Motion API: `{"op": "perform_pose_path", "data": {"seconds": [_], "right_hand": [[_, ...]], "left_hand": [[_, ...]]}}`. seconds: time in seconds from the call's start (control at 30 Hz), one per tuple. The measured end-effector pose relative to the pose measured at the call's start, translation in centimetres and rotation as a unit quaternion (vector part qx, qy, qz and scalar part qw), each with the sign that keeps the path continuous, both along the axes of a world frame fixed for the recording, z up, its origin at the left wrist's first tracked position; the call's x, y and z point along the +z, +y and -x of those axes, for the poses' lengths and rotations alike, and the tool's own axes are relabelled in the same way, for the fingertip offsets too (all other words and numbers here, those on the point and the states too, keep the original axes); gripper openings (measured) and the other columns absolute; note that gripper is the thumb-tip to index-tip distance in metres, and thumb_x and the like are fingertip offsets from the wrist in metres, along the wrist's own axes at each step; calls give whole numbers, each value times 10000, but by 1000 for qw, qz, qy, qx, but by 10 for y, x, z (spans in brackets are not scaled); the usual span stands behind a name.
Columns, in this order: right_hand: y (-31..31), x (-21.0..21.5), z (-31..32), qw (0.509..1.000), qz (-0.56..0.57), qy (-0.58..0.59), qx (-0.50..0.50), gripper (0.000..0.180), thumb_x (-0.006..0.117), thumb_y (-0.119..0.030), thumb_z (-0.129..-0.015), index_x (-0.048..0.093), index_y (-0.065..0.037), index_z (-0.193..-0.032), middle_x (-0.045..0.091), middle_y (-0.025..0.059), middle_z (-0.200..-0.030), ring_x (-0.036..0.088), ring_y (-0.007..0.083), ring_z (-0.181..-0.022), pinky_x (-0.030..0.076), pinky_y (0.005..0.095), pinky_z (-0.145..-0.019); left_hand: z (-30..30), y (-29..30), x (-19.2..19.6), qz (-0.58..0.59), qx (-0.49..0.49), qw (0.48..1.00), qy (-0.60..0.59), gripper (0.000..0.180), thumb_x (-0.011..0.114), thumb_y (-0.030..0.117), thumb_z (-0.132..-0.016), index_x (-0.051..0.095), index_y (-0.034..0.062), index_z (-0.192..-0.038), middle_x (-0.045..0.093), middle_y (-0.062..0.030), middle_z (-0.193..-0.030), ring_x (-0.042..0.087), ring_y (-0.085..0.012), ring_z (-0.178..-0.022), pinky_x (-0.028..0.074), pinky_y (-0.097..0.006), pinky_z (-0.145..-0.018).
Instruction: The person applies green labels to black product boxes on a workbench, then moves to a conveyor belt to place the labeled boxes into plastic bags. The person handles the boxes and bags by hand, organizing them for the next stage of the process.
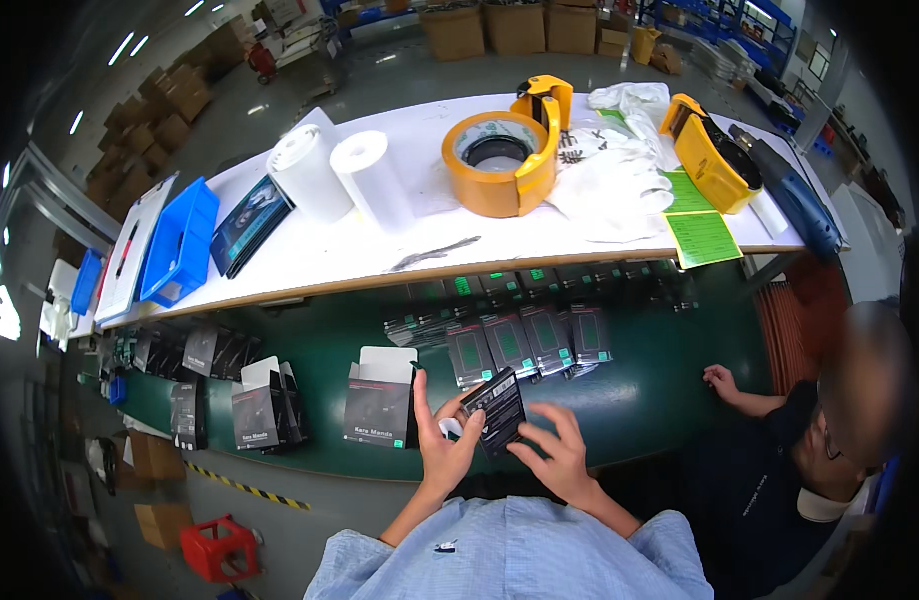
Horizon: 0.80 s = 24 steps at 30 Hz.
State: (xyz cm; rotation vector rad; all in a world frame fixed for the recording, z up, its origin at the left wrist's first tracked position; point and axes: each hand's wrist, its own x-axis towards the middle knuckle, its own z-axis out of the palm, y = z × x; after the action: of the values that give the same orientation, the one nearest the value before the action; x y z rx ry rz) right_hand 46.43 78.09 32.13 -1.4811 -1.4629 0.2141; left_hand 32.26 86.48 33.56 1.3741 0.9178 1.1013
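Both hands [504, 440] holding small black package [499, 410], green conveyor belt [659, 400], white shelf [379, 250], warehouse floor [379, 80]

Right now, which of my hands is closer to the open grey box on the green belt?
Left. The left hand sits right beside the open grey box, thumb almost at its edge; the right hand is farther right, past the black packet.

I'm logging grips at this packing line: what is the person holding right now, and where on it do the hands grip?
A small black flat package, held by both hands: the left hand at its left edge, the right hand at its lower right edge.
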Motion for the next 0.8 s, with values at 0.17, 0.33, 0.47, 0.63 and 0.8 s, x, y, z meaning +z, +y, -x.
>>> {"op": "perform_pose_path", "data": {"seconds": [0.17,0.33,0.47,0.63,0.8], "right_hand": [[15,-1,1,992,26,116,-30,530,802,-132,-615,552,4,-1062,535,179,-1130,550,327,-1024,468,364,-843],[13,-12,6,989,1,138,-44,344,752,-76,-671,624,44,-967,547,165,-1109,607,258,-869,502,311,-753],[3,-29,3,987,29,157,-30,244,709,-75,-727,649,14,-946,532,184,-1138,616,261,-841,507,316,-734],[-10,-50,4,978,88,186,-33,205,683,-73,-750,648,23,-928,500,214,-1185,607,282,-936,494,334,-802],[-13,-39,8,968,134,207,-52,207,680,-72,-749,647,27,-927,461,226,-1233,581,296,-1018,489,346,-830]], "left_hand": [[-13,-12,4,16,-5,1000,-2,846,609,-56,-776,39,17,-1397,628,-110,-937,445,-36,-595,388,-170,-564],[-19,-22,-5,41,22,999,-12,832,599,-77,-772,69,38,-1403,614,-77,-861,439,-31,-582,367,-162,-515],[-23,-26,-11,57,-2,998,7,792,596,-55,-781,101,33,-1393,632,-134,-967,496,-49,-630,393,-165,-540],[-26,-32,-29,55,-22,998,32,762,598,-41,-781,130,12,-1379,635,-159,-1003,563,-88,-711,447,-186,-604],[-33,-40,-28,46,-14,997,67,734,610,-24,-779,165,-15,-1362,643,-146,-1006,578,-83,-735,462,-190,-635]]}}
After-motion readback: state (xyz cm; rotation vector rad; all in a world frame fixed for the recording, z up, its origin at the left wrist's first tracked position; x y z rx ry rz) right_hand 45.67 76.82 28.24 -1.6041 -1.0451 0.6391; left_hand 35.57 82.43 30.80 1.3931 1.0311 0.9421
